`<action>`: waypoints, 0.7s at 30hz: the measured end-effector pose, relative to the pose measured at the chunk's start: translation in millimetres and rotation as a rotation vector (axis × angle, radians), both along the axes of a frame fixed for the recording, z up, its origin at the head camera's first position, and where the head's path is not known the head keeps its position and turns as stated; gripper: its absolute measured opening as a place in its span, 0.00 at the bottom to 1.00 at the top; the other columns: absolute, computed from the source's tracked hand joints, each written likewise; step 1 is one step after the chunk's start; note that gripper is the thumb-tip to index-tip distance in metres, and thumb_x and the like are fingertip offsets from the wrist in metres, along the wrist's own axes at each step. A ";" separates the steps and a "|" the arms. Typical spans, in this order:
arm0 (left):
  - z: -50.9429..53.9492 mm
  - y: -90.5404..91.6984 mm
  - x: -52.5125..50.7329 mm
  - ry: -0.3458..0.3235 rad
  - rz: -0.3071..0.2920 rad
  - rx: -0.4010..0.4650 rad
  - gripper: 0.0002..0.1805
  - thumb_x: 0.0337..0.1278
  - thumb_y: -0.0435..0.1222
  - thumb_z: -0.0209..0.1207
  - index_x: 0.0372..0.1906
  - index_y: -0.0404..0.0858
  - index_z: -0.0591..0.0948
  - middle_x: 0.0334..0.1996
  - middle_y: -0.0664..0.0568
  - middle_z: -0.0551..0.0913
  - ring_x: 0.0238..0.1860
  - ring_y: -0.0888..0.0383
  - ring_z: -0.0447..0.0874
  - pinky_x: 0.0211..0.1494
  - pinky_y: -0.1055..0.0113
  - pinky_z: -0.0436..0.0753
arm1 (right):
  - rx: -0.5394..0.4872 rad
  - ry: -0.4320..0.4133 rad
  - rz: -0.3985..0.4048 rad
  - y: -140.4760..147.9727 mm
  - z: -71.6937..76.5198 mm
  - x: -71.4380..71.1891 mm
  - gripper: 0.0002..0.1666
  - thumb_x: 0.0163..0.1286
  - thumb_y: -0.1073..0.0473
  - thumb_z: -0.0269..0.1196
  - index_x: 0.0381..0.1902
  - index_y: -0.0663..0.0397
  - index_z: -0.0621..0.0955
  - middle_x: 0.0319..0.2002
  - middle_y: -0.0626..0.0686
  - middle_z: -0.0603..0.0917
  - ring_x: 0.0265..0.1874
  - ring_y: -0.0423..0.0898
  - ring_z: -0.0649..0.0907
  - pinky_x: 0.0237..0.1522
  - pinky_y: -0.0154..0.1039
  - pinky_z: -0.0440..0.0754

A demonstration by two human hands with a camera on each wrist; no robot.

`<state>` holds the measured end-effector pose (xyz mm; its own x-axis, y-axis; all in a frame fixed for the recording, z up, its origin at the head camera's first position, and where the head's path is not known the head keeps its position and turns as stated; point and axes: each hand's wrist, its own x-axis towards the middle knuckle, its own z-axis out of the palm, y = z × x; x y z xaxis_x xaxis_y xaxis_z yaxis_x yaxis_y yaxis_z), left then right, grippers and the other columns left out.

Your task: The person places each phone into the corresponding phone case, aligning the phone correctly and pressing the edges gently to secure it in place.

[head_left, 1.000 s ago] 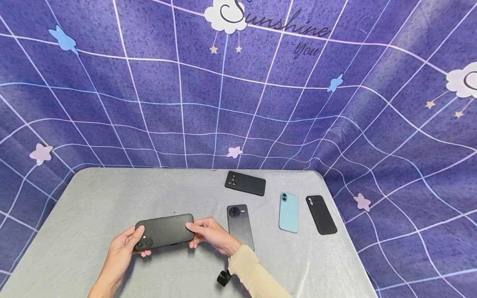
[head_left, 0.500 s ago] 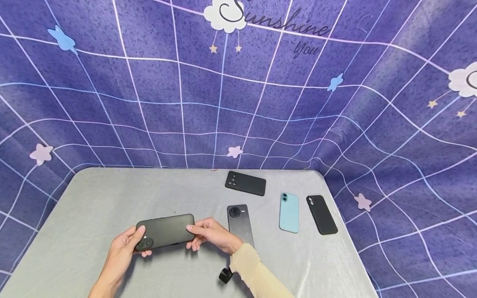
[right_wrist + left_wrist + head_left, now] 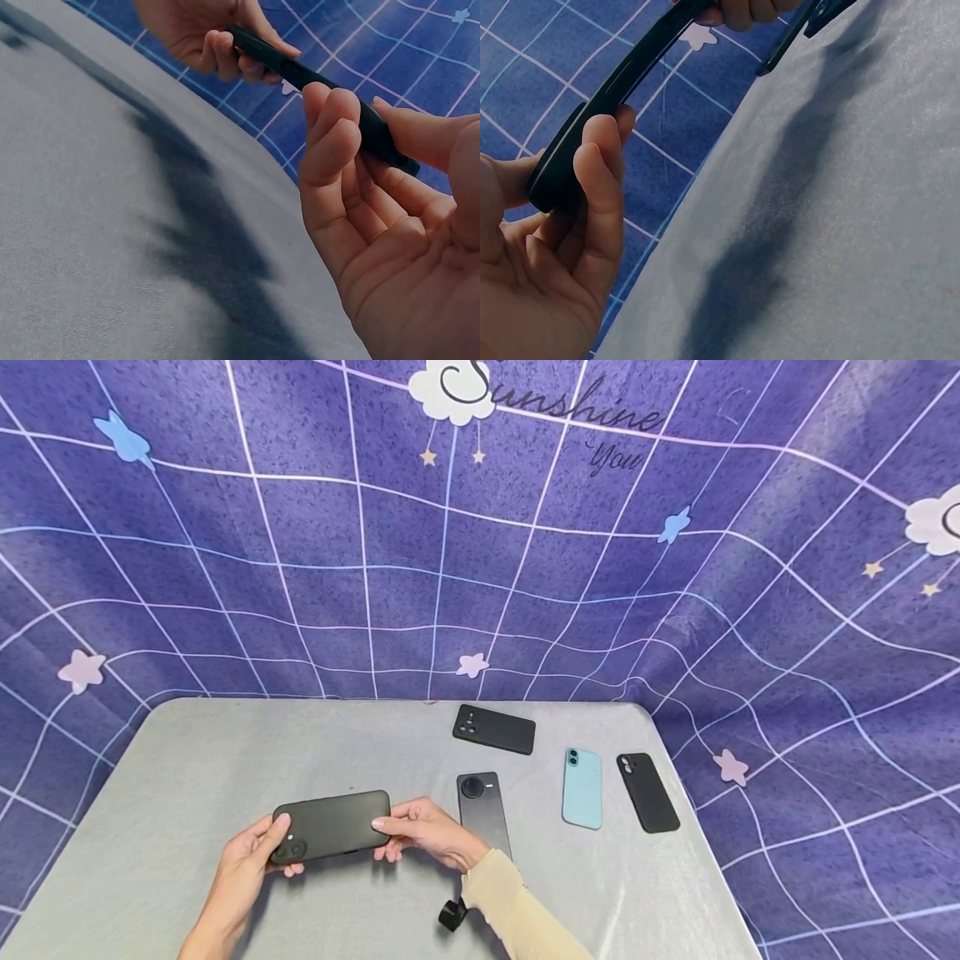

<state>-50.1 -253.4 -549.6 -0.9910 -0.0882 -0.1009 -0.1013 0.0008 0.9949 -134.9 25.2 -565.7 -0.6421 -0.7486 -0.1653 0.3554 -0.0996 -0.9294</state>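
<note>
A dark phone [image 3: 333, 827], back side up with camera lenses at its lower left corner, is held lengthwise above the table between both hands. My left hand [image 3: 243, 864] grips its camera end, thumb on the back and fingers underneath. The opposite end is pinched by my right hand [image 3: 435, 837], its thumb lying on the back near the edge. From the left wrist view, the phone [image 3: 622, 82] appears edge-on and tilted, with fingertips curled under it. The right wrist view also has the phone [image 3: 379, 139] edge-on. Its screen side is hidden in the head view.
A grey phone [image 3: 483, 814] lies partly under my right forearm. Behind it is a black phone case [image 3: 495, 731]. To the right lie a light blue phone [image 3: 582, 789] and another black case [image 3: 648, 793]. A black strap-like object [image 3: 452, 915] hangs by my right sleeve.
My right thumb has slid slightly toward the near edge of the phone. Otherwise both hands and the phone stay almost where they were.
</note>
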 end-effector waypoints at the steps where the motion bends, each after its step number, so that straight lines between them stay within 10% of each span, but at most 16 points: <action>1: 0.1 -0.3 0.1 -0.003 0.001 0.002 0.20 0.88 0.40 0.50 0.52 0.24 0.81 0.27 0.47 0.88 0.21 0.51 0.86 0.31 0.63 0.86 | 0.002 0.000 -0.001 0.0 0.7 0.1 0.12 0.82 0.62 0.62 0.47 0.69 0.84 0.26 0.50 0.90 0.22 0.37 0.85 0.29 0.30 0.81; 21: 3.2 0.8 -0.2 -0.012 0.018 0.006 0.21 0.87 0.41 0.51 0.53 0.23 0.79 0.24 0.46 0.86 0.21 0.50 0.86 0.31 0.63 0.86 | 0.013 0.071 -0.004 -1.6 -7.3 1.4 0.10 0.82 0.61 0.62 0.36 0.54 0.81 0.27 0.48 0.89 0.22 0.37 0.83 0.30 0.30 0.82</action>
